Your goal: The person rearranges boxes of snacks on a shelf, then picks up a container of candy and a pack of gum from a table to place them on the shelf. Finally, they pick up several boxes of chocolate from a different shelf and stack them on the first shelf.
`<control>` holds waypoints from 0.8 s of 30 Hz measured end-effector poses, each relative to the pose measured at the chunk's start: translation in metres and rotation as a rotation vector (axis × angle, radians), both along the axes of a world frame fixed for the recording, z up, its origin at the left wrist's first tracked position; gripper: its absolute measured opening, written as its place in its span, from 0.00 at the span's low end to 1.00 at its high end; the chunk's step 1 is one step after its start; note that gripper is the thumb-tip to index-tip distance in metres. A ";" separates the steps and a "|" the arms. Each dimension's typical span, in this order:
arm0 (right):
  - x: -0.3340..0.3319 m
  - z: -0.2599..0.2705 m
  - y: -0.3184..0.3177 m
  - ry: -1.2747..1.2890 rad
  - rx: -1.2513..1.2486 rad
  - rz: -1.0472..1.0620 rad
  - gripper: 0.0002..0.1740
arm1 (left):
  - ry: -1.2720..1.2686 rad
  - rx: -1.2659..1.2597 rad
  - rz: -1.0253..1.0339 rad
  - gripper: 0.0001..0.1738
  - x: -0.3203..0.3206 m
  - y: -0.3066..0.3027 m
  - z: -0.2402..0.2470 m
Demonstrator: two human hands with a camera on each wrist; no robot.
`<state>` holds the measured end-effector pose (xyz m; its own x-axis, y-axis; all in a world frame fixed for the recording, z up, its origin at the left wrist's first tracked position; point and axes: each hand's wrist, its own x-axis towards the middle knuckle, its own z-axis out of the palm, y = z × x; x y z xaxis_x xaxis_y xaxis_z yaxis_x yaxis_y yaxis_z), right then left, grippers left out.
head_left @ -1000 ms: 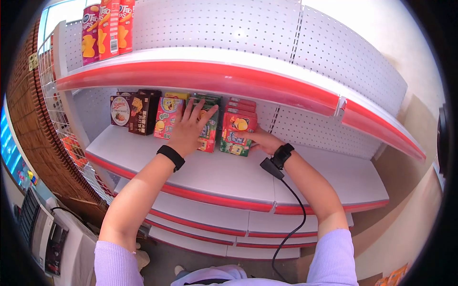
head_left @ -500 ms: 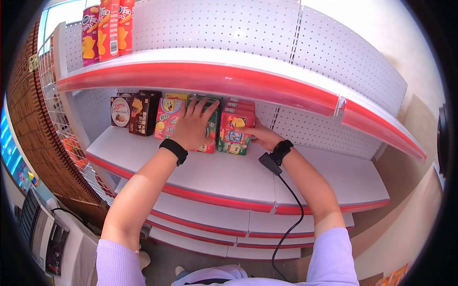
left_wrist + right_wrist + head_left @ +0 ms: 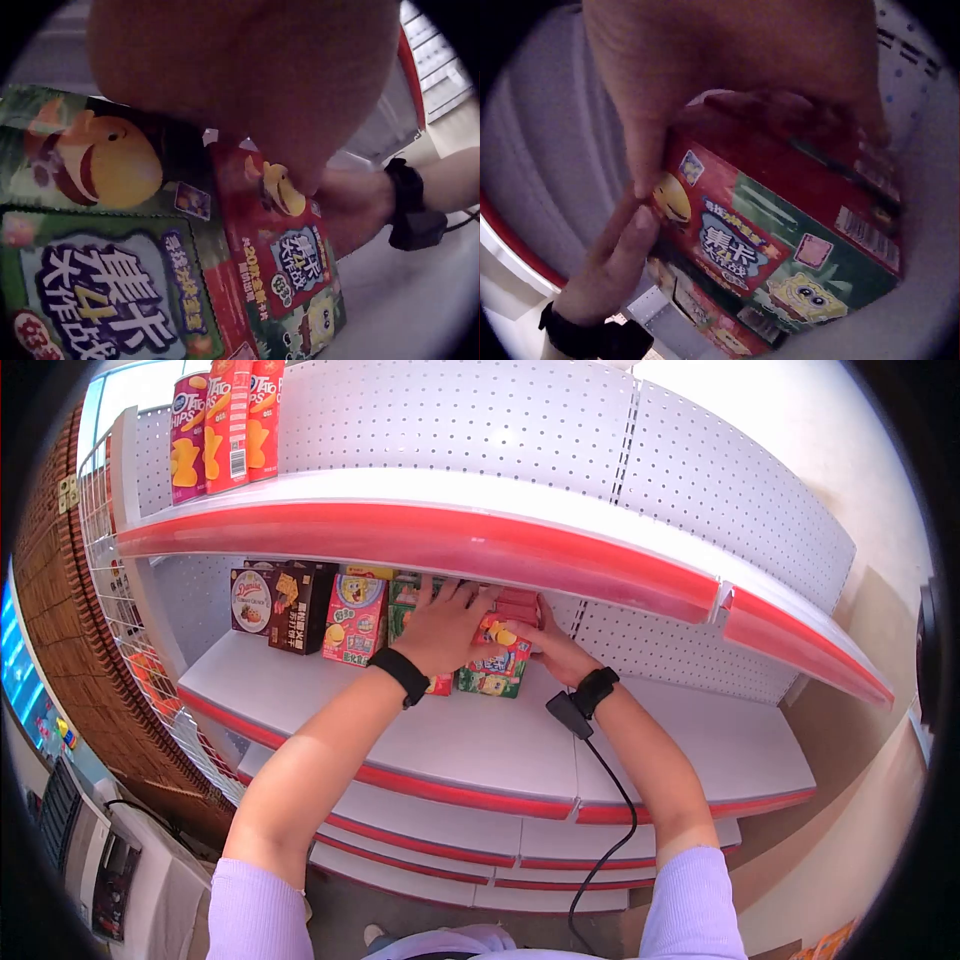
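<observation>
Your L hand [image 3: 445, 628] lies flat, fingers spread, on green box [image 3: 97, 300] & red box [image 3: 497, 652]; R hand [image 3: 553, 647] grips red box's right side.

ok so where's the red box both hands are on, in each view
Head: the red box is mid-frame on the shelf, between the left hand and the right hand.
Left wrist: the box is centre-right, below the palm, with the right hand beside it.
Right wrist: the box fills the centre, under the right hand.
Shared landmark: the yellow cartoon face on its front.
</observation>
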<state>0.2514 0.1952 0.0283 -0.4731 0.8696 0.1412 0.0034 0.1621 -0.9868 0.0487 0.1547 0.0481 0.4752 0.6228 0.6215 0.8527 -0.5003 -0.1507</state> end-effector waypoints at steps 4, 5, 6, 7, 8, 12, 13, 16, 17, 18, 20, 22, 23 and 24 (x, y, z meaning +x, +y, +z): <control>0.008 -0.018 0.007 -0.009 -0.010 -0.010 0.66 | 0.050 0.012 0.019 0.40 0.002 0.008 -0.002; 0.010 -0.026 0.012 -0.050 -0.028 0.006 0.67 | 0.049 0.010 0.018 0.40 0.001 0.010 -0.002; 0.012 -0.029 0.014 -0.089 -0.045 0.022 0.67 | 0.052 0.024 -0.005 0.39 -0.002 0.013 -0.003; 0.013 -0.031 0.016 -0.088 -0.047 0.018 0.67 | 0.056 0.036 -0.030 0.38 -0.003 0.016 -0.005; 0.013 -0.034 0.017 -0.115 -0.047 0.013 0.66 | 0.055 0.034 -0.034 0.38 -0.004 0.019 -0.005; 0.013 -0.032 0.015 -0.176 -0.049 0.028 0.64 | -0.047 -0.016 -0.118 0.29 -0.009 0.025 0.001; 0.013 -0.031 0.016 -0.174 -0.047 0.028 0.64 | -0.076 0.017 -0.175 0.25 -0.010 0.026 0.003; 0.015 -0.027 0.013 -0.304 -0.011 0.041 0.53 | -0.131 -0.072 -0.156 0.24 -0.010 0.027 0.007; 0.014 -0.025 0.012 -0.264 -0.022 0.061 0.55 | -0.134 -0.075 -0.154 0.24 -0.011 0.028 0.009; 0.014 -0.024 0.011 -0.223 -0.034 0.080 0.57 | -0.146 -0.171 -0.147 0.25 -0.011 0.029 0.011; 0.012 -0.024 0.009 -0.251 -0.041 0.074 0.56 | -0.157 -0.268 -0.140 0.26 -0.011 0.030 0.011; 0.013 -0.022 0.007 -0.278 -0.046 0.066 0.55 | -0.098 -0.145 -0.144 0.28 -0.013 0.032 0.008; 0.013 -0.020 0.006 -0.294 -0.048 0.088 0.51 | -0.097 -0.145 -0.145 0.28 -0.016 0.033 0.008; 0.014 -0.018 0.004 -0.310 -0.051 0.109 0.48 | -0.091 -0.175 -0.138 0.31 -0.017 0.031 0.010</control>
<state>0.2652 0.1995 0.0098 -0.5774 0.8138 -0.0661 0.2899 0.1286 -0.9484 0.0316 0.1854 0.0577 0.5105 0.6580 0.5536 0.7805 -0.6247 0.0228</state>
